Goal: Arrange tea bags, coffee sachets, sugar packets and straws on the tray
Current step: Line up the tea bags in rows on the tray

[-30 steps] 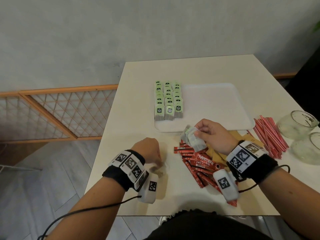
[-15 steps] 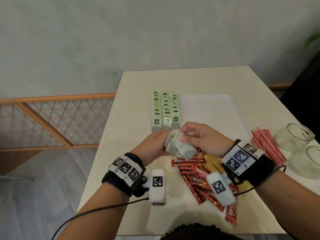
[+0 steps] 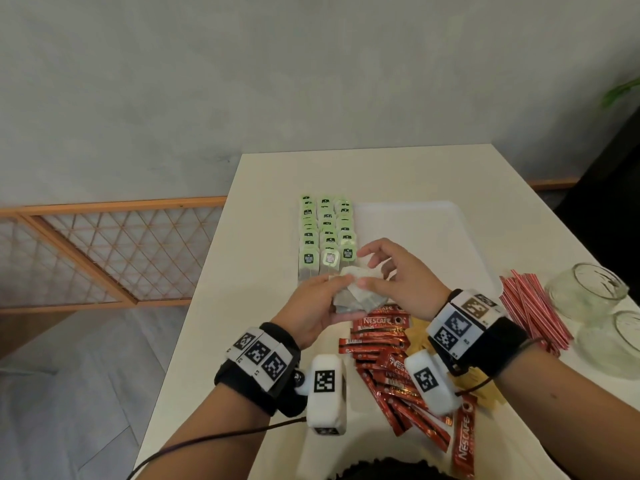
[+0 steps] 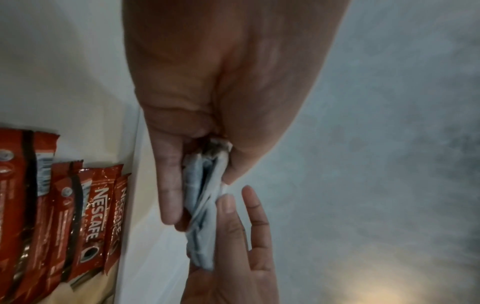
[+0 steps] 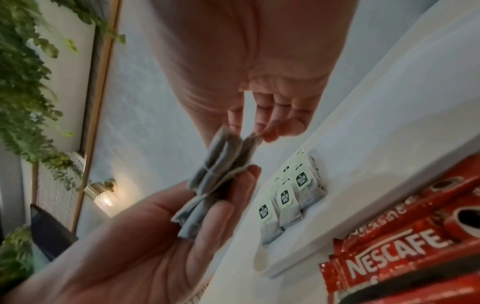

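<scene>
A small bundle of grey tea bags [image 3: 363, 299] is in the air over the near left corner of the white tray [image 3: 415, 230]. My left hand [image 3: 332, 296] grips it from below, between thumb and fingers [image 4: 168, 195]. My right hand [image 3: 367, 268] reaches in from the right and pinches the top edges of the bags [image 5: 255, 136]. Three rows of green-tagged tea bags [image 3: 327, 237] lie along the tray's left side. Red coffee sachets [image 3: 381, 341] are heaped on the table under my wrists. Brown sugar packets [image 3: 419, 337] lie beside them, and red straws [image 3: 533, 306] lie to the right.
Two glass jars [image 3: 585, 289] [image 3: 620, 341] lie at the table's right edge beyond the straws. The table's left edge [image 3: 207, 271] drops to the floor beside a wooden lattice panel [image 3: 114, 251]. A grey wall stands behind the table.
My left hand rose from the table and took the tea bag bundle that the right hand held. Both hands moved up to the tray's near left corner.
</scene>
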`<state>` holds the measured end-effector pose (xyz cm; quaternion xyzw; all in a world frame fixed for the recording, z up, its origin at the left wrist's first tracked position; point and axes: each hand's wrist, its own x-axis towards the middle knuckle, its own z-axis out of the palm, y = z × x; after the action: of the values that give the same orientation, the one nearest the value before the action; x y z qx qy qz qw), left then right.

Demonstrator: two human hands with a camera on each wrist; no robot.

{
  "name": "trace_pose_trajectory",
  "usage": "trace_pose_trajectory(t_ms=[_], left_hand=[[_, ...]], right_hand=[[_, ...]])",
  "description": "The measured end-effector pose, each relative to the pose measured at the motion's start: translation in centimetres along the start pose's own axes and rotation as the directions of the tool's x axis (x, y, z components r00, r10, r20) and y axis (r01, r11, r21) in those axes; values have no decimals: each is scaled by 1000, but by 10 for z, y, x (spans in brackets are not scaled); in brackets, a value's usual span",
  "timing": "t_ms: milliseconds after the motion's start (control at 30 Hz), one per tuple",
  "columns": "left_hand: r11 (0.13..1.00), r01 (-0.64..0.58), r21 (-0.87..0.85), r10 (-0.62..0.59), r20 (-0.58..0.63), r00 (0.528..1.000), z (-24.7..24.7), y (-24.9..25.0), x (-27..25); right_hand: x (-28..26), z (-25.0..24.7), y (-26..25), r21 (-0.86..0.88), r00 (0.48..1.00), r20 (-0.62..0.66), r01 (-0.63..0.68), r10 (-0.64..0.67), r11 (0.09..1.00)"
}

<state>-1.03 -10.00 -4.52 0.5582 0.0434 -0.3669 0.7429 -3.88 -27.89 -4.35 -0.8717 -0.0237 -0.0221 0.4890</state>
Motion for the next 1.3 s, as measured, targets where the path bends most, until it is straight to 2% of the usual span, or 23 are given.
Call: trace_pose_trajectory(t_ms=[167, 300, 467, 600, 767, 900, 967, 1033, 1133, 1200, 1267, 1300], left_hand=[[1000, -3, -12, 3, -25, 1000, -1, 5, 7], [999, -20, -35, 18, -60, 998, 0, 4, 12], [999, -35, 24, 36, -53, 998, 1, 0, 16], [996, -62, 63, 66, -58, 996, 2, -1, 16], [991, -95, 95, 101, -67, 993, 2, -1, 11], [972, -142, 188, 180, -204, 962, -1, -5, 12], [929, -172, 328, 267, -270, 925, -4, -8, 14], [848, -202, 490, 368, -271, 889, -3, -12, 16], [676, -269, 686, 490, -146, 859, 6, -13, 16], [569, -316, 759, 542, -57, 838, 16, -13, 14], [521, -353, 777, 579, -17, 815, 21, -13, 12], [537, -362, 762, 578, -20, 816, 21, -14, 13]], right_hand=[[3, 0, 1, -143, 999, -8, 51, -53, 988], [3, 4, 8, -119, 997, -62, 32, -40, 992], [3, 3, 12, -139, 998, -55, -18, 10, 990], [5, 4, 13, -106, 996, -85, -34, 25, 994], [8, 0, 16, -7, 991, -74, -114, 114, 993], [5, -4, 14, 39, 978, -152, -138, 142, 990], [5, -6, 13, 43, 965, -206, -155, 161, 987], [7, -6, 14, 29, 953, -244, -178, 180, 984], [9, 0, 13, -41, 953, -228, -213, 199, 976], [8, 7, 9, -30, 960, -199, -209, 199, 977], [8, 11, 4, 79, 963, -168, -199, 210, 977], [8, 12, 2, 134, 963, -155, -199, 219, 971]])
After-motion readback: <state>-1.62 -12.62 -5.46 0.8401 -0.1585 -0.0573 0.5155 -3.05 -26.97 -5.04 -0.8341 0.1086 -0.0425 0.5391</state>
